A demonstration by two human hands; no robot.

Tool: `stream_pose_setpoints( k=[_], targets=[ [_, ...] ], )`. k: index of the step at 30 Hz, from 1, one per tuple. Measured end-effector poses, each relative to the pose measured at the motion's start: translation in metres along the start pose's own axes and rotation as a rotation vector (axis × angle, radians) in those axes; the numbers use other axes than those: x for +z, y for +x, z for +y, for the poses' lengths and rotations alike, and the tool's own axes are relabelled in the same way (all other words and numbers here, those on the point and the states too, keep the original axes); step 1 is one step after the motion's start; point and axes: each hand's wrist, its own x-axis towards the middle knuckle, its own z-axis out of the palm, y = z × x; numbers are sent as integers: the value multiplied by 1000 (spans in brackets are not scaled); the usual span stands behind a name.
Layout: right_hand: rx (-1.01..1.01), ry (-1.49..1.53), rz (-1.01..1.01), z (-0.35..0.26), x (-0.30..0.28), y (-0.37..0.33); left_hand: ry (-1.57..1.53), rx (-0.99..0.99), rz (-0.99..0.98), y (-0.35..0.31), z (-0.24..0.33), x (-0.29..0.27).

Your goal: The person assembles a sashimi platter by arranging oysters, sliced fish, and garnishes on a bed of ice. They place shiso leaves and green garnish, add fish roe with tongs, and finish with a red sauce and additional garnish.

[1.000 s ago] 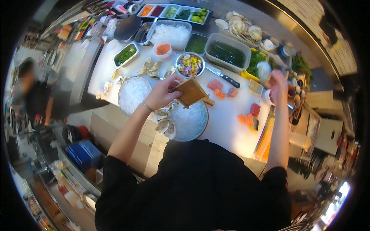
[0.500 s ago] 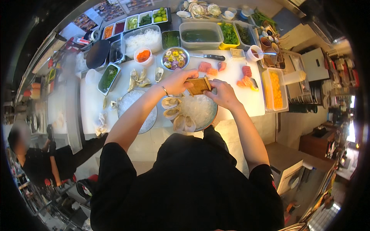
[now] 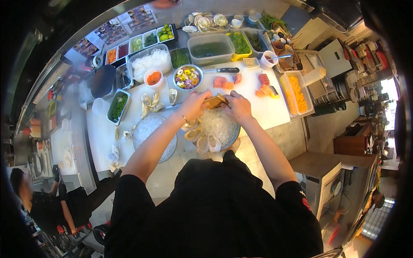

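Observation:
Both of my hands hold a small wooden tray (image 3: 214, 102) above a bowl of crushed ice (image 3: 221, 124). My left hand (image 3: 194, 105) grips its left end, fingers closed. At the other end, my right hand (image 3: 237, 106) has its fingers closed around the edge. The tray is tilted and its inside is mostly hidden. Along the left rim of the ice bowl lie several oyster half shells (image 3: 192, 134). A second bowl of ice (image 3: 150, 133) sits to the left, partly behind my left forearm.
Beyond my hands stand a metal bowl of edible flowers (image 3: 188, 77), a tub of orange roe (image 3: 153, 78) and a knife (image 3: 227, 70). Salmon and tuna pieces (image 3: 266, 86) lie right, beside a container of orange balls (image 3: 296, 92). A co-worker (image 3: 47, 206) is at far left.
The wooden tray has tipped and now shows more edge-on, with both hands still on it. The whole view has shifted slightly.

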Motion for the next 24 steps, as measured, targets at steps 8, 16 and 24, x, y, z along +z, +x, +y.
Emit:
stream_pose_setpoints(
  k=[8, 16, 24],
  targets=[
    [197, 189, 83, 20, -20, -24, -27, -137, -69, 0, 6, 0],
    [142, 678, -469, -14, 29, -27, -130, -177, -61, 1, 1, 1],
    [629, 957, -161, 31, -28, -51, 111, 10, 235, -22, 32, -13]
  ],
)
